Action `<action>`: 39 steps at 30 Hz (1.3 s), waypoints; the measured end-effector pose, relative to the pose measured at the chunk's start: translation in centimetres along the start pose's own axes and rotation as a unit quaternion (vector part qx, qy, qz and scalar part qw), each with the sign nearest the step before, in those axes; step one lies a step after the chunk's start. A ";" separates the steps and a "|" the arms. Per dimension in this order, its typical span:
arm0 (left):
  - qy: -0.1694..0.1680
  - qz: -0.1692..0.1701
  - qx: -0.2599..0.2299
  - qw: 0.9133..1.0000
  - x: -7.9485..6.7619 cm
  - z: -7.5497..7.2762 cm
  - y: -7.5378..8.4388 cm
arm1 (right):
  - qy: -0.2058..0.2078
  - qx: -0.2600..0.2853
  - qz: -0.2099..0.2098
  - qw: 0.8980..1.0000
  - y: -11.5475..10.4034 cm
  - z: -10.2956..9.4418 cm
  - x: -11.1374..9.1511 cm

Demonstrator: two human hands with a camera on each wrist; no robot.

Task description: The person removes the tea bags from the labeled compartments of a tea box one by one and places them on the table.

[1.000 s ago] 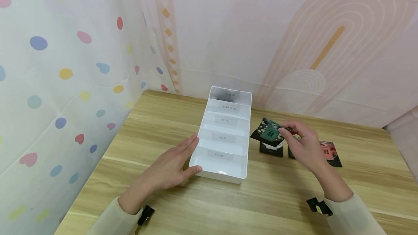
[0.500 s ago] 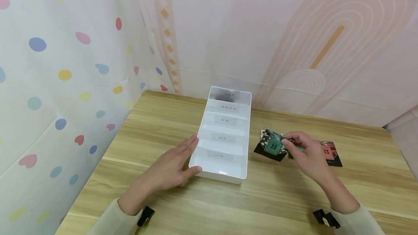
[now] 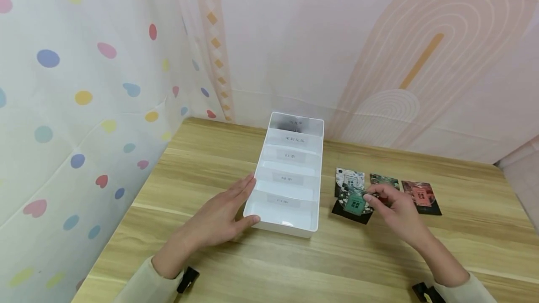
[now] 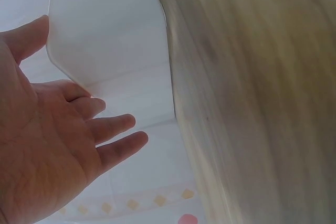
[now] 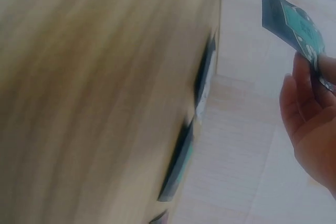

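In the head view my right hand (image 3: 400, 214) pinches a green and black tea sachet (image 3: 355, 204) by its right edge, above the table. The right wrist view shows this sachet (image 5: 294, 22) between thumb and fingers, raised off the wood. My left hand (image 3: 212, 216) rests against the near left corner of a white divided box (image 3: 280, 229), fingers straight along its side and thumb at the front. From the left wrist, the box wall (image 4: 115, 35) is seen beside the extended fingers. Labels mark the box's compartments.
On the table right of the box lie a white and black sachet (image 3: 351, 177), partly covered by the held one, a green sachet (image 3: 383, 180) and a red and black sachet (image 3: 421, 195). A patterned curtain (image 3: 286, 50) hangs behind the table (image 3: 294, 265).
My right hand has moved toward me with the pinched sachet, away from over the white and black one, which now shows more. My left hand and the box stay put.
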State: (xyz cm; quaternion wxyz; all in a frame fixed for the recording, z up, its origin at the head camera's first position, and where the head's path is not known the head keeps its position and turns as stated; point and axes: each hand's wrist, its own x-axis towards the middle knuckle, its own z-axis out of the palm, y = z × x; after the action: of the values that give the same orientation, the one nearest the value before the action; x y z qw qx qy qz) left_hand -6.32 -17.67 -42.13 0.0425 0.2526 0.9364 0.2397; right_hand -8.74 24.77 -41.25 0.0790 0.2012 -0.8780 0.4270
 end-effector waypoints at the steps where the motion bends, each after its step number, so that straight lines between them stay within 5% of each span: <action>1: 0.000 -0.001 -0.001 1.000 0.0 0.0 0.0 | -0.009 0.006 0.010 1.000 0.1 0.0 -0.1; 6: 0.002 0.000 -0.003 1.000 0.0 0.0 0.1 | -0.054 0.012 0.064 0.996 0.4 0.1 -0.3; 18: -0.003 -0.004 -0.006 1.000 0.0 0.0 0.1 | -0.108 0.020 0.111 0.988 1.5 1.0 -0.6; 26: -0.005 -0.007 -0.003 1.000 0.0 0.0 0.2 | -0.110 -0.014 0.113 0.987 2.0 1.8 -0.2; 39: -0.004 -0.005 -0.002 1.000 0.0 0.0 0.2 | -0.136 -0.099 0.165 0.972 1.6 2.7 0.3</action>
State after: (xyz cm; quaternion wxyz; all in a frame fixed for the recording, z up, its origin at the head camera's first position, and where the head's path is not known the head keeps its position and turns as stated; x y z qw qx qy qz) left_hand -6.28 -17.51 -42.01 0.0484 0.2485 0.9370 0.2405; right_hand -9.55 23.47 -43.98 -0.0933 0.1011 -0.9396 0.3134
